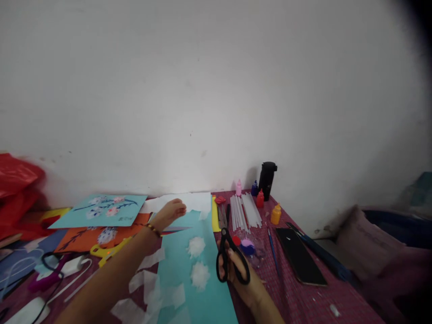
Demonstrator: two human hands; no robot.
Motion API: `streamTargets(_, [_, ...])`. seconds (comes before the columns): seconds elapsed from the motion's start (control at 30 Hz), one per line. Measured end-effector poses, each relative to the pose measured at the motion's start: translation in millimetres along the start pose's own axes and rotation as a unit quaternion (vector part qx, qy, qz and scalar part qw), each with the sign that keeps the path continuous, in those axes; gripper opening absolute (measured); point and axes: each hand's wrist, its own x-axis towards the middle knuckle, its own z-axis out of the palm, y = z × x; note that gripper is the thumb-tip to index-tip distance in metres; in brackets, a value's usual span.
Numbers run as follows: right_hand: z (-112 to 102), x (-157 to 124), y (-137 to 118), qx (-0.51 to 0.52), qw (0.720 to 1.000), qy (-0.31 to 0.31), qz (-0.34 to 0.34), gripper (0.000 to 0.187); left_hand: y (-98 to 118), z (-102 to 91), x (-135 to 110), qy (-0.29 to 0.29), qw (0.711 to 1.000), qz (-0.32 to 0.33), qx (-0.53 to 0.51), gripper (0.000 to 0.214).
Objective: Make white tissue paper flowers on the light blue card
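My right hand (245,285) grips a pair of black-handled scissors (224,233), blades pointing away from me, at the right edge of a light-blue sheet of paper (212,299). My left hand (173,209) reaches over the far end of that sheet, its fingers curled together; whatever they may hold is hidden. A white paper sheet (199,200) lies beyond it against the wall. Two fluffy white paper flowers, a far one (196,247) and a near one (200,275), lie on the blue sheet. Pieces of thin white paper (175,294) are scattered at its near left.
A finished-looking flower picture (111,216) and a yellow tool (111,249) lie left. At right are glue sticks (245,211), an orange paint bottle (276,214), a red one (260,199), a black flask (267,180), a paintbrush (272,249) and a phone (300,256).
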Motion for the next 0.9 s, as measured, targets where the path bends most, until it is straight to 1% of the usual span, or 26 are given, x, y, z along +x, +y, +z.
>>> streamTargets(0.07, [1.8, -0.8, 5.5, -0.003, 1.0, -0.001, 0.001, 0.042, -2.8, -30.3, -22.3, 0.013, 1.0, 0.003, 0.007, 0.023])
streamTargets(0.13, [3.4, -1.3, 13.0, -0.003, 1.0, -0.002, 0.01, 0.044, -8.3, -52.8, -44.1, 0.025, 0.999, 0.001, 0.04, 0.025])
streamTargets(0.2, [4.7, -1.5, 20.8, -0.013, 1.0, -0.004, 0.023, 0.045, -14.4, -63.8, -61.6, 0.032, 0.995, 0.002, 0.1, 0.023])
streamTargets(0.27, [5.2, -1.3, 26.4, -0.033, 0.999, -0.004, 0.031, 0.045, -19.1, -61.8, -71.4, 0.035, 0.984, 0.013, 0.175, 0.017])
streamTargets(0.33, [4.3, -1.0, 28.6, -0.053, 0.998, 0.0, 0.03, 0.045, -21.4, -47.8, -72.0, 0.028, 0.968, 0.036, 0.247, 0.009])
streamTargets(0.4, [1.5, -0.3, 27.5, -0.067, 0.997, 0.01, 0.025, 0.046, -21.1, -24.5, -63.6, 0.011, 0.953, 0.06, 0.298, 0.006])
streamTargets(0.47, [-2.8, 0.9, 24.7, -0.078, 0.997, 0.024, 0.015, 0.045, -18.8, 3.9, -48.7, -0.014, 0.943, 0.073, 0.326, 0.011])
streamTargets(0.53, [-7.5, 2.7, 21.7, -0.084, 0.996, 0.036, 0.005, 0.043, -15.6, 33.1, -30.9, -0.036, 0.939, 0.079, 0.334, 0.024])
streamTargets(0.6, [-10.9, 4.9, 19.2, -0.086, 0.995, 0.042, 0.001, 0.042, -12.4, 59.2, -13.7, -0.05, 0.941, 0.076, 0.325, 0.039])
streamTargets(0.63, [-11.7, 5.9, 18.1, -0.087, 0.995, 0.042, 0.0, 0.041, -10.9, 70.2, -6.0, -0.055, 0.945, 0.068, 0.315, 0.043])
streamTargets(0.67, [-11.9, 6.7, 16.9, -0.087, 0.995, 0.044, -0.001, 0.041, -9.4, 79.4, 1.0, -0.057, 0.95, 0.057, 0.302, 0.043])
streamTargets(0.73, [-10.4, 7.3, 14.6, -0.084, 0.995, 0.045, -0.002, 0.041, -6.6, 91.4, 12.8, -0.052, 0.963, 0.022, 0.264, 0.035])
streamTargets(0.8, [-7.7, 6.7, 12.0, -0.073, 0.996, 0.045, -0.005, 0.044, -4.3, 93.9, 21.6, -0.035, 0.978, -0.023, 0.203, 0.033])
streamTargets(0.83, [-6.3, 6.0, 10.6, -0.066, 0.997, 0.044, -0.007, 0.045, -3.6, 91.3, 24.3, -0.024, 0.986, -0.048, 0.161, 0.033])
streamTargets(0.9, [-4.3, 4.5, 7.6, -0.054, 0.998, 0.041, -0.01, 0.046, -3.8, 78.7, 25.2, -0.001, 0.994, -0.094, 0.054, 0.034])
